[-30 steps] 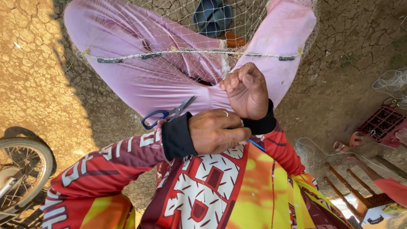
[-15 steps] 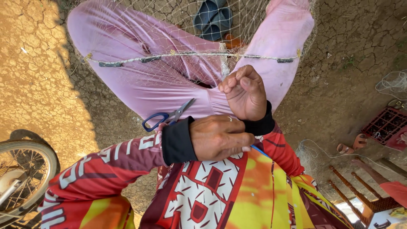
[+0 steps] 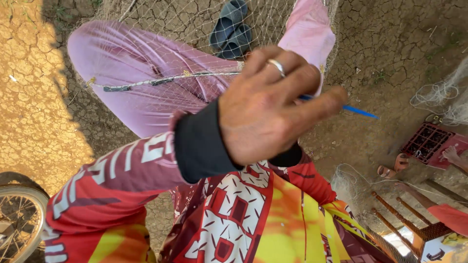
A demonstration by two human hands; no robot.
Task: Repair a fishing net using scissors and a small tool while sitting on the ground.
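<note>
- Left hand [image 3: 268, 104]: raised close to the camera at frame centre, back of the hand showing, a silver ring [image 3: 277, 65] on one finger. Fingers curled shut around a blue netting needle [image 3: 358, 111].
- Blue netting needle: thin and pointed; its tip sticks out of the fist toward 3 o'clock.
- Right hand: hidden behind the left hand; only a dark cuff shows at 5 o'clock of the fist. Whether its fingers are open or closed cannot be told.
- Fishing net [image 3: 195, 29]: pale fine mesh draped over the person's knees in pink trousers [image 3: 131, 63], at 11 o'clock of the left hand.
- Net rope [image 3: 161, 82]: corded edge line with small dark weights, stretched across the lap, at 9 o'clock of the hand.
- Dark sandals [image 3: 231, 30]: a pair on cracked ground, at 12 o'clock.
- Bicycle wheel [image 3: 17, 224]: at the 8 o'clock corner.
- Red crate [image 3: 429, 143]: at 3 o'clock, near another person's foot [image 3: 453, 155].
- Wooden chair [image 3: 404, 214]: at 4 o'clock.
</note>
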